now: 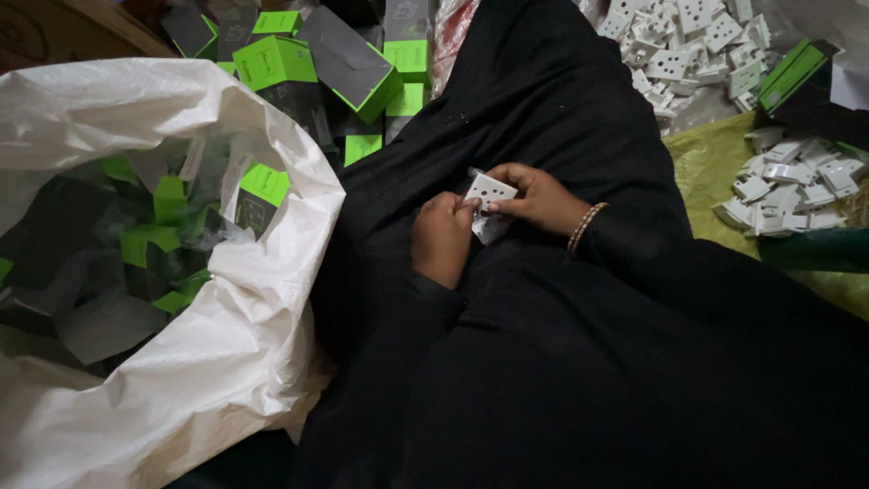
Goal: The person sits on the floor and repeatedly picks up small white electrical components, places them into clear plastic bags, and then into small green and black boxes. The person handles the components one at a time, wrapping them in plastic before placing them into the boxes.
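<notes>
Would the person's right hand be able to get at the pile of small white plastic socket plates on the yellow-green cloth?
Probably yes: the pile lies uncovered on the right hand's side, but that hand is pinching a white socket plate.

Socket plate [490, 190] in both hands on the lap [543, 344], sack [226, 344] to its left, boxes [348, 63] beyond, loose plates [787, 181] to its right

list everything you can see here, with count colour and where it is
socket plate: one, white, held over the lap
clear wrapper: one, under the plate
sack: one, white, left, holding green-black boxes
boxes: many, green and black, top centre
socket pile: many, white, top right
second pile: many, white, right, on yellow-green sheet
black garment: one, over the lap
bangle: one, right wrist
left hand: on the plate
right hand: gripping the plate
</notes>
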